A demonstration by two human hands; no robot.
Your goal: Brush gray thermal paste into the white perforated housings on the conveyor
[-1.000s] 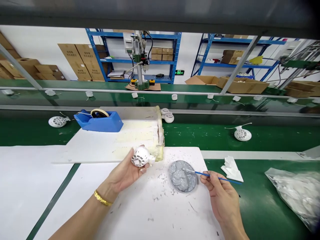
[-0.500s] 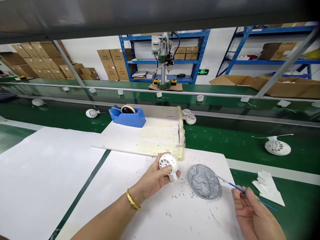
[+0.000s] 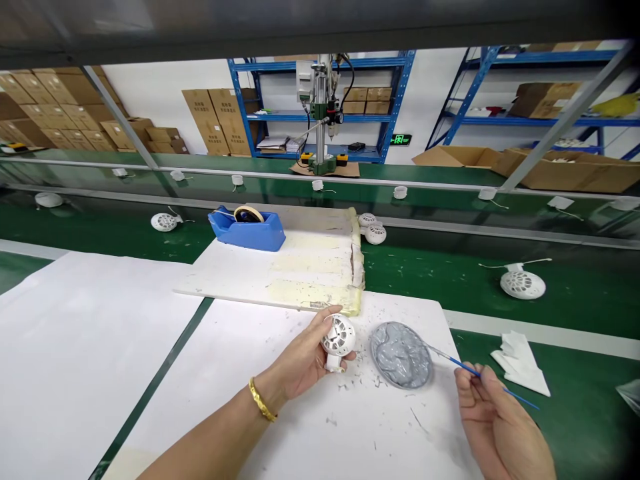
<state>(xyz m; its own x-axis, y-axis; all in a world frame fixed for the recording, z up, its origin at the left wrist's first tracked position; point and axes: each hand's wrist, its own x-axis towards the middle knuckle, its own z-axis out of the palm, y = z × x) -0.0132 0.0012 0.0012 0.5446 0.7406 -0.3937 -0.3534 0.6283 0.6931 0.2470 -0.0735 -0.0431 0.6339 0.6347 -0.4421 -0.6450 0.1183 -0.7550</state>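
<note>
My left hand [image 3: 303,357] holds a small white round fan housing [image 3: 339,335] with a slotted grille and a short square stub pointing down. The thumb lies across its grille and the fingers support it from behind. In my right hand [image 3: 493,413] is a thin blue paintbrush [image 3: 465,367], pinched between thumb and fingers. Its tip reaches the right rim of a round dish of grey paste [image 3: 401,355]; whether the tip touches the paste I cannot tell. The dish lies on white paper [image 3: 350,427] flecked with grey.
A blue tape dispenser [image 3: 249,230] sits on a white board [image 3: 305,257] behind my left hand. Similar housings [image 3: 523,283] lie on the green belt [image 3: 430,257]. A crumpled tissue [image 3: 521,363] lies right of the dish. A metal bar [image 3: 320,33] crosses overhead.
The housing in my left hand has turned, and my thumb has shifted up on it. Housings on the belt have moved left. The brush stays by the dish rim; the view has shifted slightly.
</note>
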